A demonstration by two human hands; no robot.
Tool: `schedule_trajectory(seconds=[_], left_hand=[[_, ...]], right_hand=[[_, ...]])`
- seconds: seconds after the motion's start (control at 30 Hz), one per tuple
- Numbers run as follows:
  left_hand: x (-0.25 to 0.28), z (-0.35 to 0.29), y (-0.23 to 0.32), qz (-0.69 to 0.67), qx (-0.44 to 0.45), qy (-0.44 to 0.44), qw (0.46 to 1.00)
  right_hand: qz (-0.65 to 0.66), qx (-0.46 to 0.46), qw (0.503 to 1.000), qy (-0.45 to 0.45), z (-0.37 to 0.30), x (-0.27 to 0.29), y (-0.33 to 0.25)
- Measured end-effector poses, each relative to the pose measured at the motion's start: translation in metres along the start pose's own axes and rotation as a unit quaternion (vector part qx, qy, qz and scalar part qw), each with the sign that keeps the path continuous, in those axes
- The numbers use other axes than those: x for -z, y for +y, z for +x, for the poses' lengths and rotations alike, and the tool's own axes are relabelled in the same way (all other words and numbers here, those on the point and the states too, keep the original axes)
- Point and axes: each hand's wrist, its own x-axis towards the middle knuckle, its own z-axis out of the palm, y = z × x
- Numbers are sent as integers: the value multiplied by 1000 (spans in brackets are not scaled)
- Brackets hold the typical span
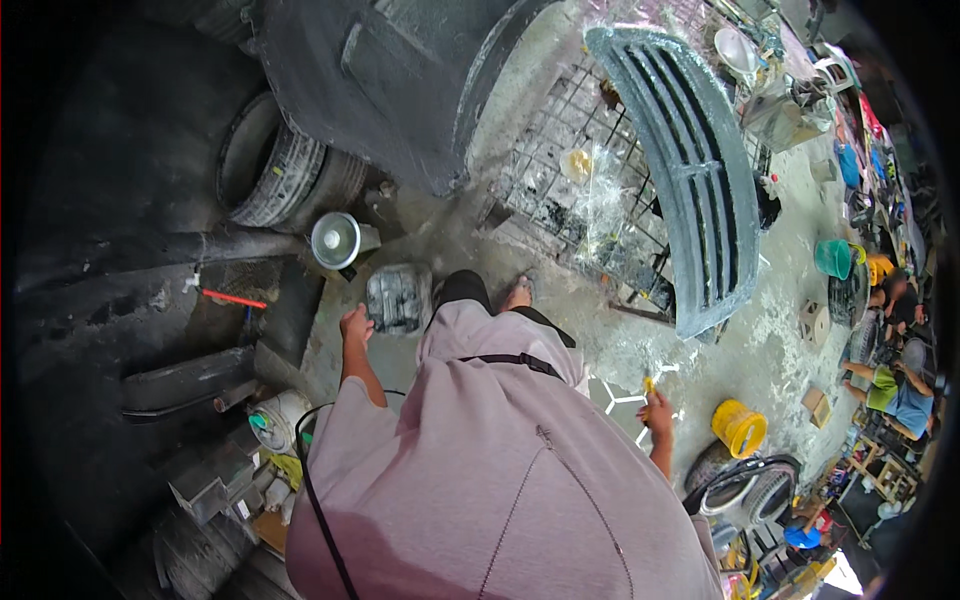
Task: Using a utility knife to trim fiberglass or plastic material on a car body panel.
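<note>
My right hand is closed around a yellow-handled tool; its working end is too small to make out. Over on the left, my left hand hangs with its fingers curled, and nothing shows in them. Beside it, lower down, a worn grey stool-like block stands on the floor. Ahead to the right rises a large curved grey panel with long slots, away from both hands.
Under the panel stands a wire-mesh rack. A dark moulded panel fills the far left, near stacked tyres and a metal bowl. A yellow bucket stands to the right. Another person sits at the far right.
</note>
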Motion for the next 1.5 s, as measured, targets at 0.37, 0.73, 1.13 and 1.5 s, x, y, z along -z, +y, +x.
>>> schedule_trajectory(seconds=[0.37,0.73,1.13,1.5], left_hand=[[18,3,139,-9,-63,-58,996],[-156,27,305,349,-116,-292,883],[-370,28,447,519,-298,-469,650],[-390,34,489,435,-246,-385,776]], right_hand=[[78,-116,983,-115,-8,-132,35],[210,-109,958,159,-57,-195,-23],[341,-205,880,261,-222,-427,-112],[477,-262,772,328,-226,-505,-89]])
